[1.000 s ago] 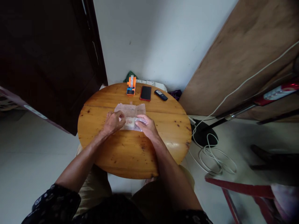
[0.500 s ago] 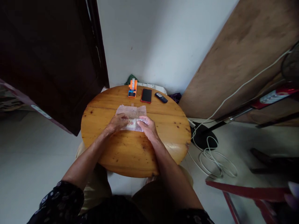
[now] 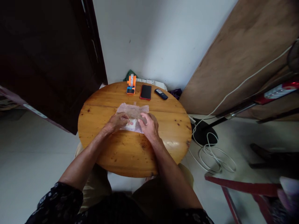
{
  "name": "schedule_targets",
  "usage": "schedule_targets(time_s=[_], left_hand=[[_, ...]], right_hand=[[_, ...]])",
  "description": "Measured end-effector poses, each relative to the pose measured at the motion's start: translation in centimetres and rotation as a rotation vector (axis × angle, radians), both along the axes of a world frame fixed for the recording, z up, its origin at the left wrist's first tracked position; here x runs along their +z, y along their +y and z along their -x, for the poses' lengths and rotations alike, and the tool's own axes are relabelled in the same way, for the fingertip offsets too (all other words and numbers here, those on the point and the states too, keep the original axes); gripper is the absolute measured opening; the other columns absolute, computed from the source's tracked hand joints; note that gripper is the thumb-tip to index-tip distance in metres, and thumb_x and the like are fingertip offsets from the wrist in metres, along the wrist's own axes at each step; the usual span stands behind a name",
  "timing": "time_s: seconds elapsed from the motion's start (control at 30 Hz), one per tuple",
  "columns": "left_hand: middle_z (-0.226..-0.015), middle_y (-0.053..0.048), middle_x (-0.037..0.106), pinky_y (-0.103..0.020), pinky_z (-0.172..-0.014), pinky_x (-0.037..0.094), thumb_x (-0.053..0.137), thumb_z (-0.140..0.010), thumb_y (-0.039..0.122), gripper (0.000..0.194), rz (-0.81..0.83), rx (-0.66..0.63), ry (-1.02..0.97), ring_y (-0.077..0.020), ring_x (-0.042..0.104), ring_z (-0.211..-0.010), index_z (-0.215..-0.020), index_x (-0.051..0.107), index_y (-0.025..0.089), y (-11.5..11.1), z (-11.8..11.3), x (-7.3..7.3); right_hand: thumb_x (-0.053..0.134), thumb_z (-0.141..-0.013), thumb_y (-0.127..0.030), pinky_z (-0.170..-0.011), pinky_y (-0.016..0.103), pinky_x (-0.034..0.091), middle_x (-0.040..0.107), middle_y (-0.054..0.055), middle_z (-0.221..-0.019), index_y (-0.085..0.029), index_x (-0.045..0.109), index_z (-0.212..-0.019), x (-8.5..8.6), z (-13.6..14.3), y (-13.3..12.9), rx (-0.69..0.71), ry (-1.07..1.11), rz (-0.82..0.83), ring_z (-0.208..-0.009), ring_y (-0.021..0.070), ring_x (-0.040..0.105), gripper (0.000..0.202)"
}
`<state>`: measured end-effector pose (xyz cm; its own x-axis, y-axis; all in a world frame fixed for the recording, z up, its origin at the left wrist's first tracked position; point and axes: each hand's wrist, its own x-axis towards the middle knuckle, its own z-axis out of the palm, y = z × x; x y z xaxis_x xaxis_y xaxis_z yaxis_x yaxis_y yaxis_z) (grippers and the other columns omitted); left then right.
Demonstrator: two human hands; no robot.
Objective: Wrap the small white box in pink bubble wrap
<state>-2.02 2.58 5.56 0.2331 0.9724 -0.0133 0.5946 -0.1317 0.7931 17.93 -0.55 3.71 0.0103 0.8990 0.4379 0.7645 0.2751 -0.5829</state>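
A sheet of bubble wrap (image 3: pixel 132 108) lies near the middle of the round wooden table. On its near part is a small flat whitish piece (image 3: pixel 131 125) with a reddish mark; I cannot make out what it is. My left hand (image 3: pixel 118 121) is at the sheet's left side, thumb and forefinger closed on the bubble wrap. Over the right side, my right hand (image 3: pixel 149 125) has its fingers bent, with a gap between thumb and forefinger. Its lower fingers are partly hidden behind the hand.
At the table's far edge stand an orange and blue tape dispenser (image 3: pixel 131 84), a dark phone with a red edge (image 3: pixel 145 92) and a small dark handset (image 3: pixel 161 94). A white cable (image 3: pixel 216 160) lies coiled on the floor at right, beside a black stand base (image 3: pixel 204 133).
My right hand has loosened and shifted slightly right, its thumb and forefinger now apart. More of the bubble wrap's right side shows. My left hand stays at the left side.
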Motion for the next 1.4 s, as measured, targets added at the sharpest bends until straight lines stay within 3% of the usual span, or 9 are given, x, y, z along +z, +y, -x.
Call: schedule_targets(time_s=[0.13,0.3,0.43,0.57,0.7,0.9,1.03,1.23,1.4], left_hand=[[-0.069,0.001,0.064,-0.024,-0.063,0.040,0.058,-0.076,0.031,0.020,-0.026,-0.045,0.096,-0.0137,0.053,-0.065,-0.083,0.072,0.019,0.2,-0.1,0.2],[-0.086,-0.002,0.072,-0.029,-0.078,0.047,0.059,-0.079,0.030,0.019,-0.105,-0.086,0.159,-0.0175,0.061,-0.080,-0.087,0.073,0.019,0.7,-0.1,0.1],[-0.104,-0.007,0.072,-0.033,-0.089,0.049,0.063,-0.080,0.034,0.028,-0.189,0.095,0.119,-0.0208,0.065,-0.094,-0.103,0.071,0.019,-0.1,1.5,-0.4],[-0.111,-0.011,0.070,-0.031,-0.082,0.052,0.064,-0.081,0.038,0.039,-0.126,0.363,0.113,-0.0207,0.067,-0.091,-0.112,0.067,0.015,-1.9,4.6,-1.1],[-0.098,-0.009,0.073,-0.029,-0.079,0.051,0.064,-0.080,0.042,0.059,0.012,0.403,0.178,-0.0207,0.069,-0.085,-0.130,0.057,0.012,-3.0,5.7,-1.1],[-0.077,-0.006,0.071,-0.028,-0.068,0.047,0.066,-0.075,0.043,0.042,0.086,0.327,0.241,-0.0233,0.069,-0.080,-0.107,0.068,0.015,-1.8,4.1,-0.8],[-0.067,-0.001,0.066,-0.024,-0.058,0.043,0.060,-0.072,0.033,0.021,0.110,0.239,-0.065,-0.0163,0.062,-0.065,-0.082,0.066,0.016,-1.5,3.4,-1.1],[-0.062,0.003,0.063,-0.022,-0.053,0.042,0.062,-0.069,0.031,0.019,0.153,0.238,-0.407,-0.0112,0.055,-0.056,-0.081,0.063,0.016,-2.0,0.5,-0.3],[-0.064,0.001,0.061,-0.023,-0.054,0.041,0.062,-0.071,0.033,0.021,0.163,0.206,-0.436,-0.0111,0.052,-0.056,-0.082,0.063,0.015,-2.4,-1.4,0.4]], right_hand=[[0.050,-0.093,-0.026,-0.092,0.041,0.038,0.071,0.008,-0.107,-0.022,0.074,-0.098,1.4,0.9,-1.6,0.186,-0.233,-0.248,-0.101,0.0241,0.059,0.024],[0.057,-0.091,-0.027,-0.091,0.042,0.033,0.072,0.007,-0.108,-0.021,0.073,-0.099,1.1,2.1,-2.0,0.376,-0.422,-0.185,-0.097,0.0240,0.055,0.018],[0.059,-0.091,-0.029,-0.092,0.042,0.032,0.069,0.009,-0.116,-0.021,0.070,-0.110,1.1,2.3,-2.0,0.358,-0.476,-0.129,-0.103,0.0255,0.053,0.023],[0.058,-0.094,-0.036,-0.092,0.043,0.031,0.065,0.010,-0.119,-0.023,0.066,-0.122,1.5,2.7,-2.4,0.346,-0.519,-0.094,-0.105,0.0267,0.051,0.032],[0.056,-0.096,-0.036,-0.092,0.043,0.030,0.064,0.010,-0.116,-0.024,0.066,-0.120,1.3,3.1,-2.4,0.327,-0.556,-0.106,-0.105,0.0268,0.049,0.029],[0.055,-0.096,-0.032,-0.091,0.043,0.030,0.064,0.010,-0.114,-0.024,0.067,-0.117,1.0,3.2,-2.2,0.315,-0.561,-0.126,-0.104,0.0262,0.048,0.025],[0.055,-0.096,-0.030,-0.091,0.044,0.030,0.064,0.010,-0.114,-0.023,0.068,-0.113,1.0,3.3,-2.2,0.317,-0.552,-0.125,-0.104,0.0268,0.048,0.023],[0.053,-0.095,-0.027,-0.091,0.045,0.031,0.065,0.011,-0.109,-0.022,0.068,-0.106,1.1,3.4,-2.2,0.322,-0.556,-0.112,-0.103,0.0275,0.049,0.019],[0.058,-0.085,-0.019,-0.094,0.043,0.033,0.070,0.011,-0.106,-0.018,0.066,-0.103,1.5,3.3,-2.4,0.313,-0.478,-0.105,-0.099,0.0272,0.055,0.020]])
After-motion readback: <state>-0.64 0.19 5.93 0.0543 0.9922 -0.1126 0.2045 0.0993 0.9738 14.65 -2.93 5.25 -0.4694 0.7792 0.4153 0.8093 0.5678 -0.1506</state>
